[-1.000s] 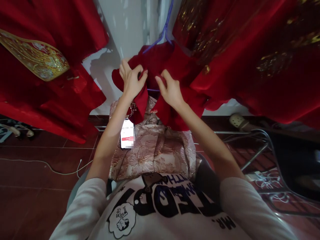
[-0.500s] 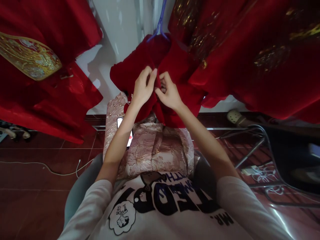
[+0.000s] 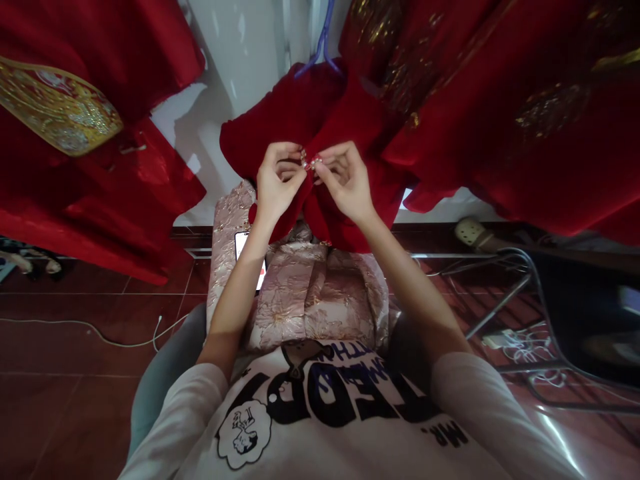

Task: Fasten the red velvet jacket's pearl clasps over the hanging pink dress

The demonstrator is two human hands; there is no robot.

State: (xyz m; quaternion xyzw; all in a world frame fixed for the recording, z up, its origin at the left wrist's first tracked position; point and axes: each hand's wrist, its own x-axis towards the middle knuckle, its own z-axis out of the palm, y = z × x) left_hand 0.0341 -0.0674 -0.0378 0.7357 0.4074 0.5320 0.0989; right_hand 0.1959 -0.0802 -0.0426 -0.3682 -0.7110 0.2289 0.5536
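On the far left, a big red robe hangs down with a shiny gold patch on it. Below it you can see a red tile floor and a thin white cord lying on it. Behind the robe is a white wall.

Moving right, a phone with a lit screen sits at the edge of a pink and gold cloth, partly hidden by your left arm. That cloth lies just past your white shirt, which has big dark letters on it.

In the middle, a soft red jacket hangs from a blue hanger. Your left hand is closed small, and its fingertips pinch a tiny shiny clasp on the front of the jacket. Your right hand is closed small too and pinches the same spot from the other side, so your two hands are very close.

On the far right, another red robe with gold marks hangs down. Under it are a pale clog and thin metal chair legs.
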